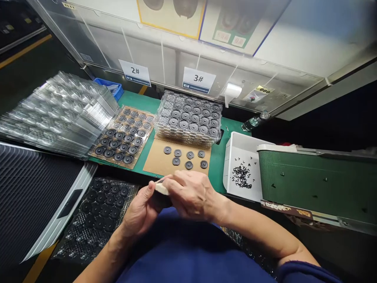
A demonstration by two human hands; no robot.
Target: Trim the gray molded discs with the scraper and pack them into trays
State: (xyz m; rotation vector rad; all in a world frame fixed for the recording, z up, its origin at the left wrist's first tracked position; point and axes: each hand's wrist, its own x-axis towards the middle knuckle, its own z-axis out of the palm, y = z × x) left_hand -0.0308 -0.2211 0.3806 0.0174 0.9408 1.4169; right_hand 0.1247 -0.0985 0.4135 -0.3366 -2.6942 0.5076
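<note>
My left hand (140, 208) is closed around a dark piece (160, 199), most of which my fingers cover; it looks like one of the black discs. Bent over it from the other side, my right hand (193, 192) presses its fingers against the same piece. A cream-white cover (161, 189), like a finger cot, shows between the hands; which finger wears it I cannot tell. Just beyond them, several black discs (189, 165) lie in two rows on a brown cardboard sheet (156, 159).
Behind the cardboard stands a stack of clear trays (188, 131) filled with discs. Left of it lies a partly filled tray (118, 151), beside empty clear trays (59, 114). To the right, a white bin (232, 157) holds small black parts (243, 177) next to a green conveyor (309, 177).
</note>
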